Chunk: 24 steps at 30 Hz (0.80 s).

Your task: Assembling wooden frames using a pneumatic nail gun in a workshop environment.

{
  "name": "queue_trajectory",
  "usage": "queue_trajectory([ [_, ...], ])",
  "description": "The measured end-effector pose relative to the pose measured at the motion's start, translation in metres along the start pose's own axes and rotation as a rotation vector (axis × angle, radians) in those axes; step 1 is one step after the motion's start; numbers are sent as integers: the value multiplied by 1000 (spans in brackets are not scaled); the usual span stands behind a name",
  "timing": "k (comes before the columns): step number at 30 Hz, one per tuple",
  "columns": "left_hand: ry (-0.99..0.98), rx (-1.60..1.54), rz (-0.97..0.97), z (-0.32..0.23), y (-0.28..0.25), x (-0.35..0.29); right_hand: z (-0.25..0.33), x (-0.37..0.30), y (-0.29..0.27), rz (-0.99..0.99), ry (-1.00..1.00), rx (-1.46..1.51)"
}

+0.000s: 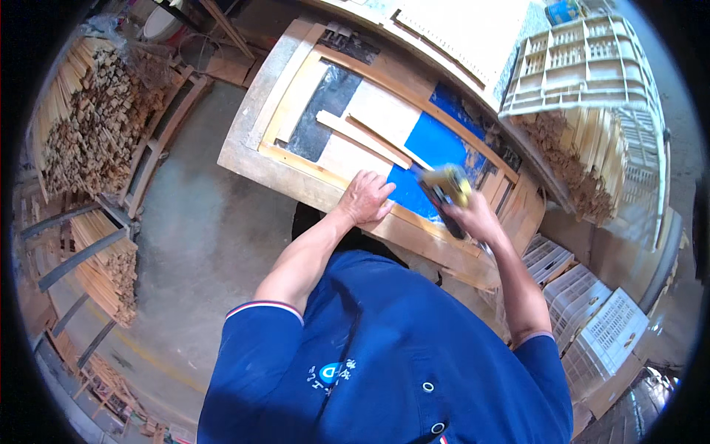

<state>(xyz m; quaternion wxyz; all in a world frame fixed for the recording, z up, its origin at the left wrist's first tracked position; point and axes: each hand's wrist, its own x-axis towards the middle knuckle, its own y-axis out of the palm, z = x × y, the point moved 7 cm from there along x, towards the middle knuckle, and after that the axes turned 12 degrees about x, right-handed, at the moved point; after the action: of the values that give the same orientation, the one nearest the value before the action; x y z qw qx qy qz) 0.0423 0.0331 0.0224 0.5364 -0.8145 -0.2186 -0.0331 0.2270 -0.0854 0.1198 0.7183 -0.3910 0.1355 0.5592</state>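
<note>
My right hand (475, 217) is wrapped around a yellow and black nail gun (447, 186), blurred by motion, which hangs over the right part of the workbench. Its nose points toward the ends of the loose wooden strips (362, 138) lying across the middle. My left hand (364, 198) is closed, its fingers curled over the near rail of a wooden frame (314, 176) fixed on the bench. Inside that frame are a blue panel (414, 194), a pale board (373, 103) and a dark panel (328, 96).
The wooden workbench (248, 152) stands before me. Bundled wooden strips (96, 118) are stacked at the left, with more below on a metal rack (81, 257). A white plastic crate (577, 59) holding strips stands at the far right; other crates (606, 325) sit beside my right arm.
</note>
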Motion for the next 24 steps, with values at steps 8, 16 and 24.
queue_trajectory([
  [8, -162, 18, -50, 110, -54, -36, 221, 218, 53, 7, -205, 96],
  [16, -137, -6, -35, 107, -62, -31, 245, 284, 61, 14, -120, 12],
  [24, -134, -12, -23, 110, -59, -31, 242, 289, 63, 15, -66, 15],
])
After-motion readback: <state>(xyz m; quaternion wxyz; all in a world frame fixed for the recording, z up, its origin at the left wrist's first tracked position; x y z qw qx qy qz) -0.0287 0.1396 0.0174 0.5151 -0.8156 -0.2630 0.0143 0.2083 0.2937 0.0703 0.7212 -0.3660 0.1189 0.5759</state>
